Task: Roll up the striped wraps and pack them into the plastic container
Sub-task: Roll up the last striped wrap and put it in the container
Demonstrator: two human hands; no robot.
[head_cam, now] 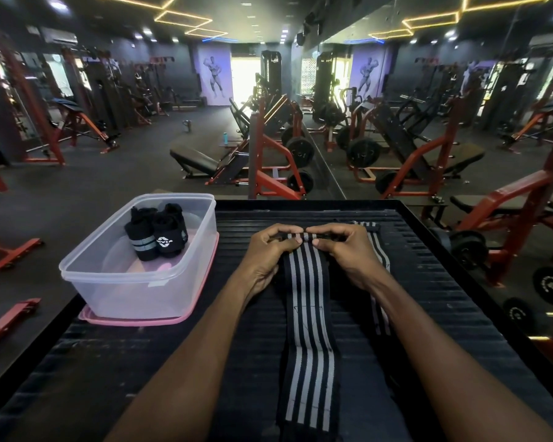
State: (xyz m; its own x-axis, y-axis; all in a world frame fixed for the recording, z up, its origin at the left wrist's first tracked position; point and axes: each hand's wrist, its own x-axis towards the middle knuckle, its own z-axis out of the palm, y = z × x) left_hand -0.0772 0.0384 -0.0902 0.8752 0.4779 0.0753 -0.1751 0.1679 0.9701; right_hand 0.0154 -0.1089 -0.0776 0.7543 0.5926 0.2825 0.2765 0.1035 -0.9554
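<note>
A long black wrap with white stripes [308,346] lies flat on the black ribbed tabletop [460,314], running from the near edge away from me. My left hand [268,250] and my right hand [345,250] both pinch its far end, where a small tight fold or roll shows between the fingertips. A second striped wrap [379,250] lies unrolled just right of it, partly hidden by my right hand. The clear plastic container [87,272] stands at the table's left, with two rolled black wraps [157,237] inside it.
A pink lid [134,321] lies under the container. The table's raised rim runs along the far and right sides. Beyond the table are red gym machines, benches, weight plates and a mirror wall at right.
</note>
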